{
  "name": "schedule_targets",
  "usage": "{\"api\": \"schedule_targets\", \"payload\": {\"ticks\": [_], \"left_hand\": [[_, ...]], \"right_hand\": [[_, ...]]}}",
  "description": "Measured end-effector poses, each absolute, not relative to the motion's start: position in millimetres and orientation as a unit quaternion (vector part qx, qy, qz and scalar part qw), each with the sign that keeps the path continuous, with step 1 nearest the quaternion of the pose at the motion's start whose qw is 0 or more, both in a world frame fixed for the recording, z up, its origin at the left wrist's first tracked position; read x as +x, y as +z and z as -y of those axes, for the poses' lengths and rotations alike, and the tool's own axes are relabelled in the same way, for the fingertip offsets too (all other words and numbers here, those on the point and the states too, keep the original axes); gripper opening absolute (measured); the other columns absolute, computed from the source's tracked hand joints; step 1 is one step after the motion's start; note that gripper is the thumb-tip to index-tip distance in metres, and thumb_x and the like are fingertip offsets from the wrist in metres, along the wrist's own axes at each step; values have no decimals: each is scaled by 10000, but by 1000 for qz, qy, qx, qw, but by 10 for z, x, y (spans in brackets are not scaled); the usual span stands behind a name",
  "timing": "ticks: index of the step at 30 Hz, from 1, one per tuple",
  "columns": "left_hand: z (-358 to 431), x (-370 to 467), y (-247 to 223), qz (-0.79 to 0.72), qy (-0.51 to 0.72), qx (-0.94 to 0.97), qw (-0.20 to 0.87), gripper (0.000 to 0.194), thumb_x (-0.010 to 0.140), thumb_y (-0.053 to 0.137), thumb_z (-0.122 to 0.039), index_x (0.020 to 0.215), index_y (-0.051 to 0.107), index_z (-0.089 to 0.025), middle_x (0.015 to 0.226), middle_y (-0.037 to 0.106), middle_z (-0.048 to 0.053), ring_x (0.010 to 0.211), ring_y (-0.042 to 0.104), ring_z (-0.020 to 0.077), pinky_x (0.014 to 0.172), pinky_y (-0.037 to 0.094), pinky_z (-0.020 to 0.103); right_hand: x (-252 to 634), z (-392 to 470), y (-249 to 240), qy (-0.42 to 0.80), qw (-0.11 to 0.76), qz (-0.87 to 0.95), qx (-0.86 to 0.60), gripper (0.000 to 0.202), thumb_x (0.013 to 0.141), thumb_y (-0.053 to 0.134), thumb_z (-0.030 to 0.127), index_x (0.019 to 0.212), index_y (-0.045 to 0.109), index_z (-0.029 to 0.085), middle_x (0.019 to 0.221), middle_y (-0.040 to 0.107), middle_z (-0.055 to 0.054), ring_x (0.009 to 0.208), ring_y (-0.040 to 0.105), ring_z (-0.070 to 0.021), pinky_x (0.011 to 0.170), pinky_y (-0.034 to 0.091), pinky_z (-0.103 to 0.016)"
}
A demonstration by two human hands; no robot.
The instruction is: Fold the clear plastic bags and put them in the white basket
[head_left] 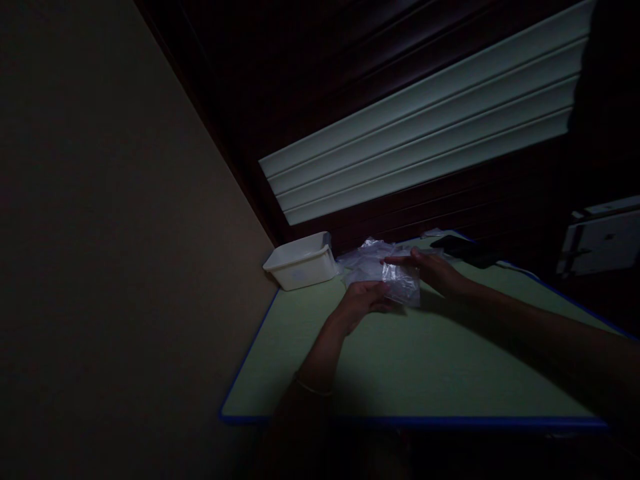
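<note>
Between my hands, a clear plastic bag point(404, 287) catches the light above the table. My left hand point(361, 301) pinches its left edge between thumb and fingers. Over the bag's upper right side lies my right hand point(436, 272), its fingers stretched out toward the left and touching or nearly touching the plastic. Whether anything is inside the bag is too dark to tell. Just behind, more clear plastic bags point(367, 257) lie in a loose pile.
A white plastic bin point(303, 267) stands at the table's back left corner, by the wall. A dark flat object point(467, 251) lies at the back right with a pale cable point(517, 269). The pale green table point(425, 373) has a blue rim. Dark panelling rises behind it.
</note>
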State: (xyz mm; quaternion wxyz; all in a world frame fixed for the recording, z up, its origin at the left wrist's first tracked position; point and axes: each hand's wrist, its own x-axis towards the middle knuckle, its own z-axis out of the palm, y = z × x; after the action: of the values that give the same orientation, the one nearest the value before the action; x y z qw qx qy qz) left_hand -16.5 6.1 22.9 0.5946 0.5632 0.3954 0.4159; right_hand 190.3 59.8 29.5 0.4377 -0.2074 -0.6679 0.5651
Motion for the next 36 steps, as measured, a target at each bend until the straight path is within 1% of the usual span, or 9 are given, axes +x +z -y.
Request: {"api": "schedule_targets", "payload": {"ticks": [5, 9, 12, 16, 18, 20, 23, 31, 36], "left_hand": [[-44, -48, 200, -407, 421, 536, 608, 442, 660, 790, -463, 853, 711, -73, 844, 716, 119, 693, 654, 153, 765, 510, 333], [-65, -33, 164, -412, 430, 531, 603, 462, 600, 826, -468, 779, 705, -60, 794, 702, 112, 679, 645, 156, 778, 524, 365], [-83, -33, 137, -411, 442, 531, 594, 498, 568, 834, -493, 780, 707, -60, 780, 693, 102, 664, 638, 154, 765, 531, 371], [-111, -49, 129, -421, 470, 520, 576, 500, 579, 825, -501, 792, 713, -62, 793, 700, 111, 663, 649, 162, 738, 540, 356], [-133, -68, 131, -426, 494, 510, 560, 490, 595, 818, -495, 802, 714, -63, 791, 703, 113, 657, 650, 160, 729, 543, 351], [-158, -91, 127, -432, 516, 503, 543, 484, 601, 817, -486, 819, 715, -66, 792, 703, 108, 658, 647, 157, 722, 543, 345], [-185, -116, 110, -434, 526, 503, 531, 462, 610, 815, -471, 820, 716, -71, 794, 699, 93, 668, 642, 150, 726, 541, 340], [-181, -89, 108, -437, 522, 506, 529, 445, 608, 818, -464, 805, 727, -75, 792, 700, 90, 679, 635, 148, 754, 545, 361], [-177, -103, 118, -440, 522, 500, 533, 396, 641, 812, -423, 818, 730, -78, 799, 704, 104, 677, 648, 148, 752, 546, 359]], "right_hand": [[1918, -555, 281, 556, 411, 687, -226, 489, 908, 391, 630, 1083, 733, 327, 1145, 716, -31, 1149, 598, -320, 1074, 342, -532], [1911, -548, 258, 569, 397, 685, -223, 513, 909, 405, 614, 1089, 738, 268, 1140, 716, -73, 1125, 606, -332, 1046, 368, -545], [1898, -574, 251, 582, 422, 662, -211, 507, 886, 468, 600, 1140, 710, 234, 1216, 678, -106, 1146, 588, -338, 1013, 403, -529], [1901, -646, 248, 591, 483, 606, -225, 542, 846, 572, 550, 1306, 568, 263, 1225, 660, -122, 1102, 602, -299, 914, 477, -464], [1905, -681, 219, 594, 486, 587, -256, 494, 816, 630, 516, 1226, 607, 241, 1134, 681, -116, 1019, 623, -262, 837, 502, -395], [1899, -696, 168, 604, 454, 595, -275, 374, 765, 687, 507, 981, 680, 202, 943, 694, -86, 855, 636, -216, 739, 499, -334], [1871, -670, 95, 603, 398, 634, -277, 350, 731, 712, 520, 732, 637, 179, 686, 618, -25, 609, 556, -149, 597, 443, -291], [1854, -588, 110, 512, 392, 690, -329, 401, 733, 672, 558, 641, 570, 181, 563, 481, 28, 501, 414, -103, 483, 315, -258], [1823, -563, 116, 555, 408, 647, -327, 337, 696, 705, 496, 701, 632, 167, 589, 520, 15, 499, 417, -103, 479, 316, -263]]}}
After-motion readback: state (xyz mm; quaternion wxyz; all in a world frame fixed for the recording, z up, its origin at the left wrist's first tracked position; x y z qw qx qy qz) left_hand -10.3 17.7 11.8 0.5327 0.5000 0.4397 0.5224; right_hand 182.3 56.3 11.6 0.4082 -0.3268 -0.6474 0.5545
